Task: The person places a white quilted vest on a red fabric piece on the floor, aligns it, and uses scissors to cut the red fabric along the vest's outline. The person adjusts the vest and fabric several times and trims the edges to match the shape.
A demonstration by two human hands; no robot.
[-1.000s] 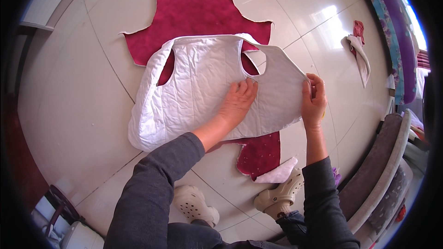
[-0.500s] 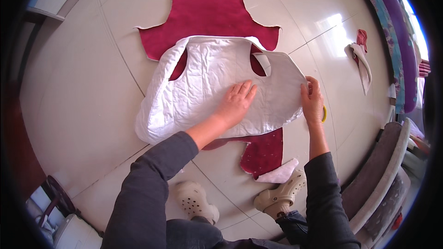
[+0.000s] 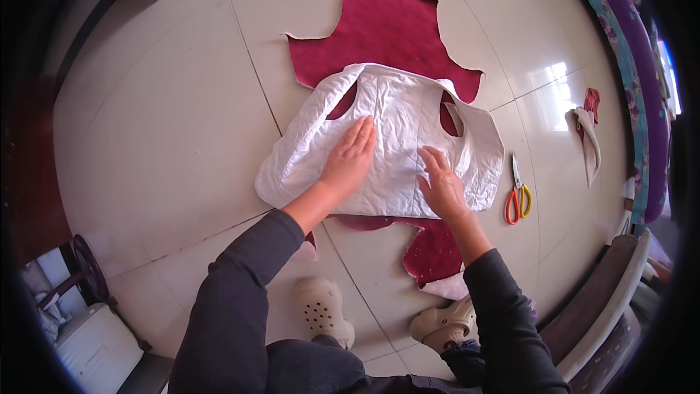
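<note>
A white quilted vest [image 3: 397,113] lies spread on the floor, its armholes showing dark red beneath. My left hand [image 3: 350,155] rests flat on the middle of it, fingers together and stretched out. To its right, my right hand [image 3: 443,186] is over the lower part of the vest with fingers apart, holding nothing; whether it touches the cloth I cannot tell. Under the vest is a dark red cut fabric piece [image 3: 390,36], which sticks out beyond its far edge. Another dark red piece with a pale folded corner [image 3: 435,252] pokes out on the near side.
Scissors with red and yellow handles [image 3: 525,201] lie right of the vest. Farther right is a small red and beige fabric scrap [image 3: 587,135]. Cushion-like grey padding [image 3: 594,306] and a purple-and-floral edge [image 3: 656,102] line the right side. A white box [image 3: 98,346] stands lower left.
My right hand has let go of the vest's right edge and come inward to the left. The left hand has shifted leftward on the cloth. The scissors now show fully, and the view has shifted.
</note>
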